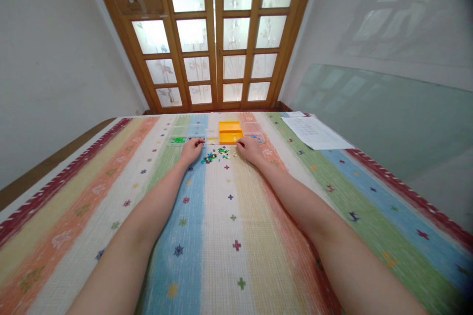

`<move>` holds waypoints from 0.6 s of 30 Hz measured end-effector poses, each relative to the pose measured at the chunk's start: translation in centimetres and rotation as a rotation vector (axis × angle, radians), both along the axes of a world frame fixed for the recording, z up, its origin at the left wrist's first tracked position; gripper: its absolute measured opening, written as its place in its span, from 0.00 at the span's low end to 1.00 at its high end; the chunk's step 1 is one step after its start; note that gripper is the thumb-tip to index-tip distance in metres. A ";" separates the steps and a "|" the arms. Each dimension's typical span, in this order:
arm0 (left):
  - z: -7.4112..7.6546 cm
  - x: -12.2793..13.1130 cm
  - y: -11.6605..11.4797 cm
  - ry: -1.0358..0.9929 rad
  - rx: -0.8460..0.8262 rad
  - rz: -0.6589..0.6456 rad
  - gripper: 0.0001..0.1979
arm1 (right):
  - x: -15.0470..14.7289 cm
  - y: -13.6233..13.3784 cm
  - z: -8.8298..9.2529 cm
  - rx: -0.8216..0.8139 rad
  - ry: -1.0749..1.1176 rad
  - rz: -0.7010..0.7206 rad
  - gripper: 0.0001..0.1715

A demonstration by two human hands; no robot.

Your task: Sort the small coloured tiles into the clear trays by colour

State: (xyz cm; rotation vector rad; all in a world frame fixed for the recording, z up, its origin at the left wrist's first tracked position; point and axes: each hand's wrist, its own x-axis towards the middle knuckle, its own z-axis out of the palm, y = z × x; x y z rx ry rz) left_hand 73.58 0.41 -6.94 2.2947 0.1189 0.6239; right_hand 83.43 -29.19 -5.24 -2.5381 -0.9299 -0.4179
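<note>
My left hand is closed in a pinch in front of the clear plastic boxes; what it holds, if anything, is too small to make out. My right hand is also pinched, close to the front right corner of an open orange box. Between the hands lies a loose pile of small coloured pieces, in green, brown, blue and pale tones. Green pieces fill a clear box on the left, with yellow pieces beside the orange box. Blue pieces sit in a clear box behind my right hand.
A striped, patterned cloth covers the table. White paper sheets lie at the back right. A glass panel leans along the right wall, and wooden doors with glass panes stand beyond the far edge.
</note>
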 end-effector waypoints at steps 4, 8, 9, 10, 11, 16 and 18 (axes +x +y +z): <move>0.7 -0.8 -1.5 0.029 0.213 -0.204 0.13 | -0.1 0.0 0.1 -0.004 -0.012 0.006 0.17; 1.4 -1.2 -2.7 0.029 0.343 -0.350 0.14 | -0.3 0.0 0.3 -0.019 -0.003 -0.005 0.17; 1.5 -1.3 -2.8 0.025 0.363 -0.359 0.14 | -0.3 0.0 0.4 -0.023 0.001 -0.007 0.17; 1.7 -1.3 -3.0 0.023 0.379 -0.364 0.14 | -0.4 0.1 0.4 -0.025 0.004 -0.008 0.17; 1.8 -1.4 -3.2 0.023 0.392 -0.368 0.14 | -0.4 0.1 0.5 -0.027 0.007 -0.006 0.17; 2.2 -1.7 -3.7 0.026 0.456 -0.368 0.15 | -0.6 0.1 0.7 -0.027 0.015 -0.003 0.17; 2.1 -1.7 -3.8 0.025 0.469 -0.366 0.15 | -0.6 0.0 0.7 -0.029 0.020 -0.001 0.18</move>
